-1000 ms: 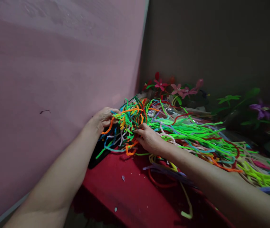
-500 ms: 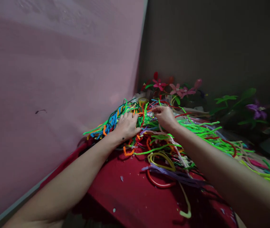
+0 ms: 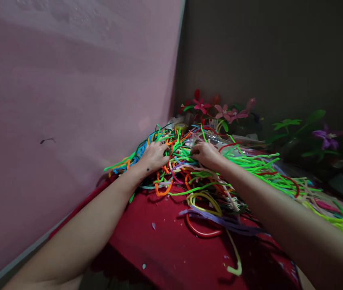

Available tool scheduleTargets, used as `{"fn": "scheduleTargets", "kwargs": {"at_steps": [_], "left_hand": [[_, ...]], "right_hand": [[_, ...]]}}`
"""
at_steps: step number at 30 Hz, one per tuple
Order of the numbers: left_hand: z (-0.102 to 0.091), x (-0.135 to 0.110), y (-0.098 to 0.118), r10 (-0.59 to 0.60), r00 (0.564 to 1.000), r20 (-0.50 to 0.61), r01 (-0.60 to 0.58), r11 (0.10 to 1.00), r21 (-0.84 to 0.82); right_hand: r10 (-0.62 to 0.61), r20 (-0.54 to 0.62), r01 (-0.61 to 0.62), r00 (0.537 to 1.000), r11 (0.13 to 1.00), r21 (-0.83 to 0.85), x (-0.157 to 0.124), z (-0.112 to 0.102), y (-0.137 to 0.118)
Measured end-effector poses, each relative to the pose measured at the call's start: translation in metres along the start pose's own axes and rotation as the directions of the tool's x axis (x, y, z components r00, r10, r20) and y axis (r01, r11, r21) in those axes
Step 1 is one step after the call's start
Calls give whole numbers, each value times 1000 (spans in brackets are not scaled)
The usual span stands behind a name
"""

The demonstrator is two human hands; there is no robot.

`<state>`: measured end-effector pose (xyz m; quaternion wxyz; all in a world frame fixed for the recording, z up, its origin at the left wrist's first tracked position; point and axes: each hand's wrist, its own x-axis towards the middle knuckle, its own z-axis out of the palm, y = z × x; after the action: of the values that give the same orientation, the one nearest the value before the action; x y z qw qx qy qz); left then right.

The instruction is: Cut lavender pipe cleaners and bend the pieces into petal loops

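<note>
A tangled heap of fuzzy pipe cleaners (image 3: 179,151) in green, orange, blue, red and other colours lies on a red cloth-covered table (image 3: 159,225). At the heap's left side, my left hand (image 3: 155,155) is curled over a bunch of strands, its fingers bent into them and partly hidden. My right hand (image 3: 206,154) is bent down among green pipe cleaners a short way to the right. Its fingers are drawn together, and what lies between them is hidden. Bright green pipe cleaners (image 3: 256,164) spread out beyond my right wrist.
Pipe-cleaner flowers (image 3: 201,106) stand behind the heap, with a purple flower (image 3: 325,139) farther right. A yellow coil (image 3: 203,203), a purple bundle (image 3: 226,220) and a red curved strand (image 3: 203,233) lie nearer me. A pink wall (image 3: 69,100) rises at the left.
My right hand has come down and nearer to me, lower into the strands. My left hand has shifted slightly left, and strands beneath it have moved a little.
</note>
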<state>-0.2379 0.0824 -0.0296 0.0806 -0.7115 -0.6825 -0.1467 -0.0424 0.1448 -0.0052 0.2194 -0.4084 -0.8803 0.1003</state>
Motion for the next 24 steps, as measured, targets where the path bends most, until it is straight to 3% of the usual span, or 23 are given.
{"fn": "scheduleTargets", "kwargs": {"at_steps": [5,9,11,13,15,16,19,21,24], "left_hand": [[1,-1,-2,8,1000,-4,-8,1000,2],[3,0,-4,15,1000,-6,-15,1000,5],[4,0,-4,14,1000,-11,-14,1000,6],[4,0,-4,13,1000,-16,-13,1000,6],[4,-1,-4,14,1000,-22,-14,1000,2],[4,-1,-3,16,1000,-25,-16,1000,-1],[4,-2,-2,24,999,-39,-25,1000,-19],[5,-2,-3,29,998,-51,-31,999,-40],[2,1,-7,15,996,-88,-23,996,-91]], "right_hand": [[-20,-108,26,994,998,56,-5,4,7],[29,-264,11,964,989,148,-13,0,18],[45,-416,39,908,981,191,-16,-6,20],[19,-606,131,795,970,203,-18,-17,19],[-27,-726,240,687,952,192,-20,-29,13],[-28,-756,286,654,934,213,-21,-35,8],[33,-790,338,612,893,298,-28,-54,-7],[52,-780,324,624,891,318,-35,-63,-15],[86,-690,261,718,886,382,-48,-71,-19]]}}
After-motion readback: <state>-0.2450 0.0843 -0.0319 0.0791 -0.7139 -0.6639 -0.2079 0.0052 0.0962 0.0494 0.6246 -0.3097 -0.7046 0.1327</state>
